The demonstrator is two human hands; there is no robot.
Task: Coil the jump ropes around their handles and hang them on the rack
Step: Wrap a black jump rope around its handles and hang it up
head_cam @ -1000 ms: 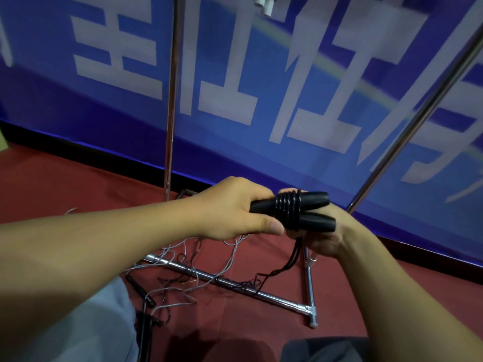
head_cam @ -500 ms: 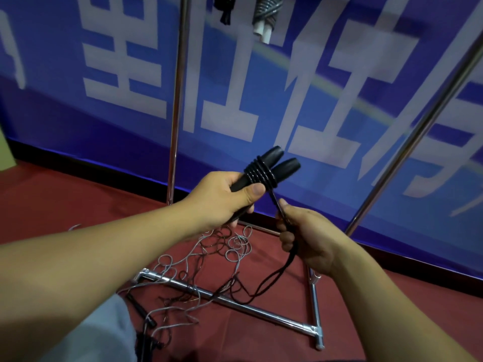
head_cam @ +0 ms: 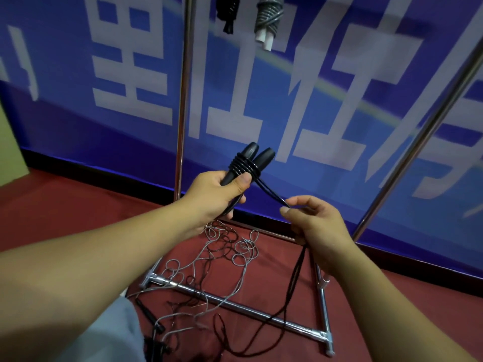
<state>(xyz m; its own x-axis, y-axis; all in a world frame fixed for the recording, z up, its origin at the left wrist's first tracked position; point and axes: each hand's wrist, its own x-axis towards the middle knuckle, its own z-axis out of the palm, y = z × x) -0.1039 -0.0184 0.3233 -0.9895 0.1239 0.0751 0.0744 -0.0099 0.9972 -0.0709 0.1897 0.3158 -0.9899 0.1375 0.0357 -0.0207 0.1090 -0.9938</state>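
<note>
Black plastic fills my left hand (head_cam: 213,195): my fingers are curled round the two handles (head_cam: 247,163) of the black jump rope (head_cam: 294,278), thumb pressed flat against them just below the band of coils (head_cam: 244,165) wound round both. The handles lie side by side, their rounded ends tilted up and away from me.

My right hand (head_cam: 315,226) sits lower and to the right, thumb and forefinger pinched shut on the doubled cord where it leaves the coils; the other fingers are loosely curled behind. Between my hands the cord runs taut. Below my right palm it drops slack to the red floor (head_cam: 78,205), crosses the chrome base bar of the rack (head_cam: 235,307) and loops back in front of it.

Beside that loop, a grey jump rope (head_cam: 217,259) lies in a loose tangle over the same bar, reaching towards my knee, with dark handles (head_cam: 149,313) near my grey trouser leg (head_cam: 115,333).

Two uprights of the rack rise behind my hands, against a blue banner (head_cam: 326,100) with large white characters. At the top edge hang two bundles already wound, one black (head_cam: 228,11), one grey with white handle ends (head_cam: 268,19); what they hang from is out of view.
</note>
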